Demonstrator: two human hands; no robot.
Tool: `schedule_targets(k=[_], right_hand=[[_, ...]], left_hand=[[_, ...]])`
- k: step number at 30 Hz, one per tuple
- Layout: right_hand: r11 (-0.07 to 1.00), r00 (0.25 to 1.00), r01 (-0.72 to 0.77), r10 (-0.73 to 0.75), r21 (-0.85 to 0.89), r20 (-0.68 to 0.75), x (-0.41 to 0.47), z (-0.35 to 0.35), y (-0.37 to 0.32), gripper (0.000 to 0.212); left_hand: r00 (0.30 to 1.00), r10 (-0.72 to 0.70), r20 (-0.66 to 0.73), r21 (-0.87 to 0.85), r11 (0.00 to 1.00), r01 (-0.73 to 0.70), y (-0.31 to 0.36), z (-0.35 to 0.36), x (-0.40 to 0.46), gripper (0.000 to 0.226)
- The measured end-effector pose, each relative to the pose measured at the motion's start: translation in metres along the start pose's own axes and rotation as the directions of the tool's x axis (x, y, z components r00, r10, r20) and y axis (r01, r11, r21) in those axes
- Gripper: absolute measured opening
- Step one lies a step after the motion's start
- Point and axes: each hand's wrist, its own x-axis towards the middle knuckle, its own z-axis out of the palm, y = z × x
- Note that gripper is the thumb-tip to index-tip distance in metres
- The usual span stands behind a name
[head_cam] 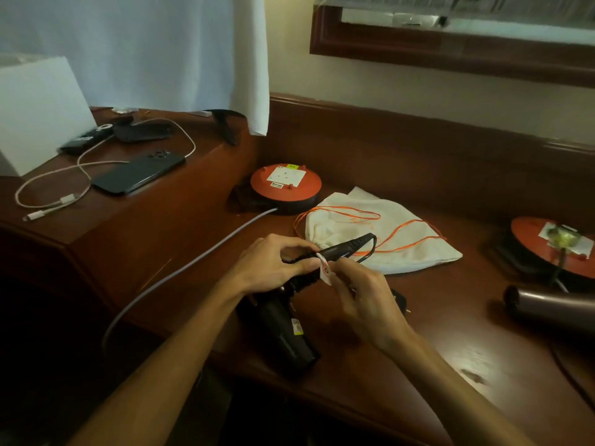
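The black hair dryer (283,336) is lying just in front of the white drawstring bag (418,249), on the viewer's side of it. Its barrel is pointing toward the viewer and its handle is rising toward the bag's near edge. The left hand (273,265) is curling its fingers round that handle, directly in front of the bag's gathered mouth. The right hand (363,297) is also working just in front of the bag, close beside the left hand. Its fingertips are pinching the white tag (325,272) that is hanging on the black cord (373,247). The cord is leaving the handle's end and looping over the bag's near edge. Both hands are thus gripping parts of the dryer, with the barrel lying below and between the two wrists.

An orange socket reel (286,185) is standing just behind the bag's left corner, and a grey cable (193,262) is running out of it, away from the bag to the left. A second orange reel (553,243) is sitting well to the right of the bag, with a brown hair dryer (547,307) lying nearer the viewer than it. A dark phone (138,173) and a white charging cable (48,191) are lying on a raised ledge far to the bag's left.
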Motion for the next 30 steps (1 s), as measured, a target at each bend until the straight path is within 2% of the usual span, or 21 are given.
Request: schedule_targets(k=[3, 4, 6, 9, 11, 14, 15, 16, 18, 20, 22, 24, 26, 28, 30], right_hand=[[0.996, 0.998, 0.048, -0.044, 0.082, -0.046, -0.001, 0.004, 0.009, 0.004], [0.994, 0.997, 0.061, -0.056, 0.094, -0.053, 0.000, 0.007, 0.011, 0.004], [0.992, 0.996, 0.077, -0.072, 0.101, -0.052, -0.001, 0.013, 0.015, 0.004], [0.989, 0.997, 0.021, -0.010, 0.146, -0.079, -0.005, 0.018, 0.020, 0.005], [0.986, 0.997, -0.018, 0.030, 0.169, -0.067, -0.006, 0.018, 0.021, 0.005], [0.999, 1.000, -0.004, 0.003, 0.042, 0.013, -0.008, 0.011, 0.014, 0.020], [1.000, 1.000, -0.009, 0.009, 0.007, -0.008, -0.011, 0.007, 0.012, 0.024], [0.999, 0.996, -0.038, 0.038, -0.004, -0.077, -0.016, 0.001, 0.009, 0.025], [0.981, 0.947, -0.183, 0.192, 0.059, -0.259, -0.031, -0.012, 0.006, 0.020], [0.918, 0.871, -0.373, 0.396, 0.133, -0.292, -0.042, -0.020, 0.007, 0.017], [0.827, 0.813, -0.528, 0.558, 0.192, -0.169, -0.045, -0.021, 0.010, 0.027], [0.648, 0.738, -0.658, 0.657, 0.384, 0.157, -0.039, -0.020, 0.008, 0.042], [0.476, 0.673, -0.737, 0.583, 0.480, 0.456, -0.032, -0.018, 0.000, 0.049], [0.376, 0.623, -0.782, 0.487, 0.497, 0.612, -0.025, -0.015, -0.005, 0.055], [0.335, 0.568, -0.822, 0.429, 0.460, 0.703, -0.019, -0.011, -0.005, 0.063]], left_hand=[[0.992, -0.006, 0.125, -0.212, 0.977, 0.032, 0.009, -0.005, 0.001, 0.048], [0.982, -0.033, 0.184, -0.222, 0.972, 0.074, 0.014, -0.005, 0.004, 0.045], [0.966, -0.103, 0.237, -0.112, 0.985, 0.132, 0.016, -0.001, 0.012, 0.045], [0.966, -0.143, 0.216, 0.071, 0.989, 0.131, 0.010, 0.007, 0.020, 0.050], [0.972, -0.132, 0.195, 0.090, 0.989, 0.116, 0.006, 0.007, 0.023, 0.053], [0.980, -0.122, 0.156, 0.047, 0.992, 0.115, 0.003, 0.004, 0.025, 0.047], [0.984, -0.122, 0.133, 0.016, 0.993, 0.120, 0.000, 0.003, 0.026, 0.045], [0.986, -0.125, 0.113, -0.013, 0.992, 0.127, -0.002, 0.001, 0.026, 0.044], [0.989, -0.120, 0.084, -0.076, 0.989, 0.127, -0.004, -0.001, 0.022, 0.043], [0.993, -0.092, 0.073, -0.163, 0.981, 0.103, -0.002, -0.005, 0.016, 0.037], [0.995, -0.072, 0.070, -0.238, 0.967, 0.087, 0.003, -0.007, 0.010, 0.032], [0.997, -0.067, 0.038, -0.268, 0.960, 0.075, 0.004, -0.007, 0.004, 0.031], [0.997, -0.069, -0.025, -0.179, 0.982, 0.063, 0.003, -0.004, 0.000, 0.033], [0.996, -0.059, -0.068, -0.098, 0.994, 0.052, 0.004, 0.000, -0.001, 0.041], [0.994, -0.041, -0.099, -0.083, 0.996, 0.033, 0.007, 0.002, -0.001, 0.043]])
